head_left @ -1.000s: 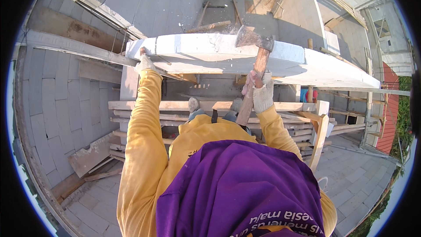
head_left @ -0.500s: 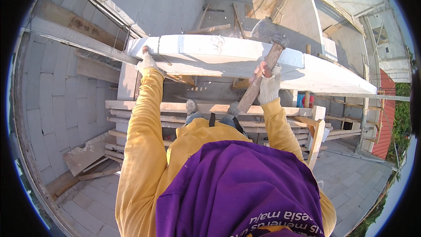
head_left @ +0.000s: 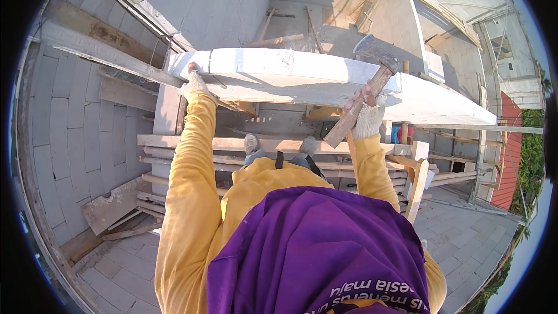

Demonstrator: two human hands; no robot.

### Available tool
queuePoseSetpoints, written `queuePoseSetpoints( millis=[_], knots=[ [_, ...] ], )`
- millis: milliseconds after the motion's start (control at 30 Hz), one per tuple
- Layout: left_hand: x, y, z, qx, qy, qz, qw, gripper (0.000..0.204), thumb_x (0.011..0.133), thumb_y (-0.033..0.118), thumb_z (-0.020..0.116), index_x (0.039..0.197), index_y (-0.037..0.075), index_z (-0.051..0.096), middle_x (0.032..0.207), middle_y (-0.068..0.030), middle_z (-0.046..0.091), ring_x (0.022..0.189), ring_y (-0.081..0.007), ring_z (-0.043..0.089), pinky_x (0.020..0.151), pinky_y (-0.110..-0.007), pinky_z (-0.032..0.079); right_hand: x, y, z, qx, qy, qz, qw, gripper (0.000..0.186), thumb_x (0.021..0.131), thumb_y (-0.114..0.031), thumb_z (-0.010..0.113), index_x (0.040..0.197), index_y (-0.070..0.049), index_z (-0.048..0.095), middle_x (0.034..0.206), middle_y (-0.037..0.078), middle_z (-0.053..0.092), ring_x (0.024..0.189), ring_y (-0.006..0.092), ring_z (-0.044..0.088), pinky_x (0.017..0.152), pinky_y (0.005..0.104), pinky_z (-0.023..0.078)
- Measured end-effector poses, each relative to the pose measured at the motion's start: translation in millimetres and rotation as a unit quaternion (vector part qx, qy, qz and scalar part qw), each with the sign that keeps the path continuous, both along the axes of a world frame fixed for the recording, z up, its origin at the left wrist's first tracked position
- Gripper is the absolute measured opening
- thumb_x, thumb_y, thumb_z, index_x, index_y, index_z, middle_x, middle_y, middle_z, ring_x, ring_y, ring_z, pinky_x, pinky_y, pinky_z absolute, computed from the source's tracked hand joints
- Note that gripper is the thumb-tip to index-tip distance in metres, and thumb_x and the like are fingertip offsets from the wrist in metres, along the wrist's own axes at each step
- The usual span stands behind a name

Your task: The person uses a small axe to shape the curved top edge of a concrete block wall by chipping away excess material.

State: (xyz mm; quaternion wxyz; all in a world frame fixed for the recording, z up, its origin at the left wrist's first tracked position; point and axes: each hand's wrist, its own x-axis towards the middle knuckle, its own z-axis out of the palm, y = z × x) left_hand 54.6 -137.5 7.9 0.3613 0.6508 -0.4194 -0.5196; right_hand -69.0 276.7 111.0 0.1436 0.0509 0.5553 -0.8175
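My right hand [head_left: 368, 117], in a pale knitted glove with bare fingertips, is closed round the wooden handle of a hatchet [head_left: 376, 77]. Its broad metal head, smeared by motion, is raised beyond the wall's top, right of centre. The handle slants down toward me, in front of the wall. My left hand [head_left: 196, 83], gloved alike, grips the near edge of a white block [head_left: 190, 61] at the left end of the wall. One bare fingertip lies on the block's top; the other fingers are mostly hidden.
The white block wall [head_left: 261, 61] runs across in front of me. My shoes [head_left: 251, 143] are by a wooden plank [head_left: 203, 141], with several poles below it. A grey metal-like beam [head_left: 104, 52] meets the wall at left. A timber brace [head_left: 417, 192] stands at right; loose sticks lie beyond the wall.
My right hand and the hatchet have moved to the right, with the head swinging from the wall's far side further right. My left hand stays on the block.
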Motion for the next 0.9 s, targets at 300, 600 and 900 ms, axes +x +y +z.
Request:
queuePoseSetpoints(
  millis=[300, 600, 900],
  knots=[
    [5.8, 2.7, 9.4, 0.04, 0.068, -0.044, 0.996, 0.087, 0.086, 0.064, 0.075, 0.125, -0.013, 0.059, 0.117, -0.0229, 0.067, 0.096, -0.0329, 0.069, 0.085, -0.044, 0.057, 40.2, -19.2, 1.4, 0.156, -0.043, 0.207, 0.965, 0.033, 0.096, -0.029, 0.072, 0.112, -0.006, 0.055, 0.075, 0.003, 0.057, 0.05, 0.0138, 0.058, 0.046, 0.0283, 0.05],
    [10.5, -10.3, -7.2, 0.079, 0.058, -0.069, 0.993, 0.088, 0.085, 0.072, 0.07, 0.124, -0.007, 0.064, 0.113, -0.0172, 0.069, 0.09, -0.0262, 0.068, 0.074, -0.035, 0.055, 11.0, 109.4, -10.4, 0.091, -0.005, -0.047, 0.995, 0.029, 0.099, -0.03, 0.069, 0.106, -0.008, 0.052, 0.07, 0.003, 0.057, 0.045, 0.0155, 0.058, 0.039, 0.0284, 0.047],
    [8.3, -12.9, -4.1, 0.069, 0.057, -0.066, 0.994, 0.091, 0.085, 0.074, 0.068, 0.129, -0.006, 0.062, 0.118, -0.015, 0.067, 0.095, -0.0268, 0.067, 0.076, -0.036, 0.055, 63.5, 11.8, -16.1, 0.211, -0.003, 0.155, 0.965, 0.041, 0.098, -0.031, 0.071, 0.111, -0.002, 0.046, 0.071, 0.005, 0.056, 0.046, 0.016, 0.058, 0.042, 0.0293, 0.048]
  ],
)
